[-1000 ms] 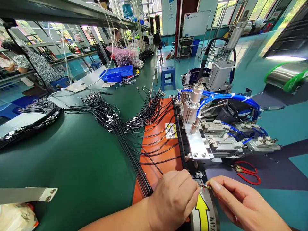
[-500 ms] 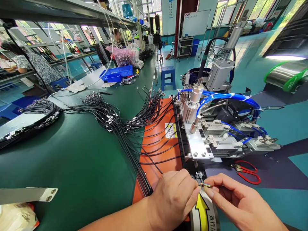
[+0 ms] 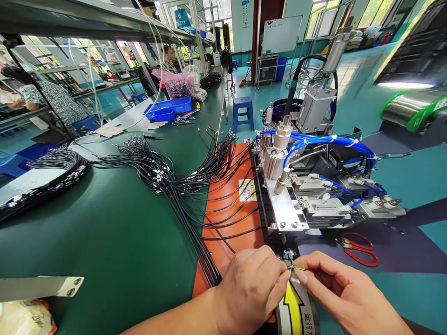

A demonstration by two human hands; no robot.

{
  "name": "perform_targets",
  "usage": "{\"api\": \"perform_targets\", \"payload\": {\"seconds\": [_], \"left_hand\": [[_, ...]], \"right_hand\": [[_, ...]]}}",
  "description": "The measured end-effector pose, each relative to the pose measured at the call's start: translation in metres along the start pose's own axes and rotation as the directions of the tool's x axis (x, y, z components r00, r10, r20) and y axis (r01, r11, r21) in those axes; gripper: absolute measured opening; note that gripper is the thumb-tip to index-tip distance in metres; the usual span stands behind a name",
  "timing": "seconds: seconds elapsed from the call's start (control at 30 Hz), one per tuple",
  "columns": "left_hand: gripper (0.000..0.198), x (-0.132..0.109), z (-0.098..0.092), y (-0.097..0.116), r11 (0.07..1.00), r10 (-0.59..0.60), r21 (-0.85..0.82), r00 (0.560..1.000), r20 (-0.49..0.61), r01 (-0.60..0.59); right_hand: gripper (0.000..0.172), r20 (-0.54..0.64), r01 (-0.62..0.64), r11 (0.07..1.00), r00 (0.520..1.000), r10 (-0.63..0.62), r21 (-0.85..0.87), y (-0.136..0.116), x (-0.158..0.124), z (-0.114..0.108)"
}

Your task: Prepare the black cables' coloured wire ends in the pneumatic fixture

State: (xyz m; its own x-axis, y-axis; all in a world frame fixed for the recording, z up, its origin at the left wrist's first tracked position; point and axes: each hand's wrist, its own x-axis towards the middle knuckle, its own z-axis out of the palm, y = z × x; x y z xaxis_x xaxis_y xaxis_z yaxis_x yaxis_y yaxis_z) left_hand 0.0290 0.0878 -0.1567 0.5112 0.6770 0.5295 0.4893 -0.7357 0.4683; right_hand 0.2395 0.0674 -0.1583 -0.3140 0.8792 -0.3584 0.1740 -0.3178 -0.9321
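My left hand [image 3: 253, 286] is closed in a pinch on the end of a black cable, right at the front of the orange machine bed [image 3: 228, 218]. My right hand [image 3: 344, 293] pinches the thin coloured wire tips [image 3: 296, 268] that stick out between the two hands. Both hands hover over a yellow arrow label [image 3: 293, 309] and just below the black clamp slot [image 3: 288, 253] of the silver pneumatic machine [image 3: 300, 186]. Several black cables [image 3: 181, 186] fan from the green bench across the orange bed.
Red-handled scissors [image 3: 359, 249] lie right of the machine. A coil of black cables [image 3: 42, 179] sits at far left. Blue trays [image 3: 167, 108] and a blue stool [image 3: 243, 111] stand farther back. People sit at benches behind. A metal strip [image 3: 42, 286] lies at lower left.
My right hand's fingers have shifted slightly left and up along the wire tips, closer to the left hand. The view has tilted a little; the left hand stays put.
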Motion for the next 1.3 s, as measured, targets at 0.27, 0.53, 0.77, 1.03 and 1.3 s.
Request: {"api": "perform_targets", "payload": {"seconds": [0.27, 0.53, 0.77, 1.03, 1.3], "left_hand": [[0.012, 0.0, 0.0, 0.0, 1.0, -0.018, -0.023, 1.0, -0.006, 0.018], [0.012, -0.003, 0.0, -0.001, 0.979, -0.151, -0.129, 0.988, 0.039, 0.155], [0.017, 0.004, -0.007, 0.0, 0.897, -0.319, -0.279, 0.939, 0.128, 0.343], [0.022, 0.01, -0.012, -0.002, 0.834, -0.342, -0.372, 0.911, 0.232, 0.408], [0.013, 0.005, -0.002, -0.001, 0.917, -0.26, -0.284, 0.96, 0.107, 0.28]], "right_hand": [[0.034, -0.013, -0.001, 0.998, 1.0, 0.002, 0.061, 0.005, 0.003, 0.0], [0.034, -0.056, -0.005, 0.998, 0.998, 0.009, 0.064, 0.001, 0.005, 0.001], [0.033, -0.113, 0.1, 0.995, 0.989, -0.099, -0.003, -0.013, 0.01, 0.003], [0.028, -0.174, 0.216, 0.976, 0.962, -0.212, 0.004, -0.015, 0.014, 0.021], [0.042, -0.028, 0.03, 0.996, 0.999, -0.032, -0.079, 0.006, -0.001, -0.01]]}}
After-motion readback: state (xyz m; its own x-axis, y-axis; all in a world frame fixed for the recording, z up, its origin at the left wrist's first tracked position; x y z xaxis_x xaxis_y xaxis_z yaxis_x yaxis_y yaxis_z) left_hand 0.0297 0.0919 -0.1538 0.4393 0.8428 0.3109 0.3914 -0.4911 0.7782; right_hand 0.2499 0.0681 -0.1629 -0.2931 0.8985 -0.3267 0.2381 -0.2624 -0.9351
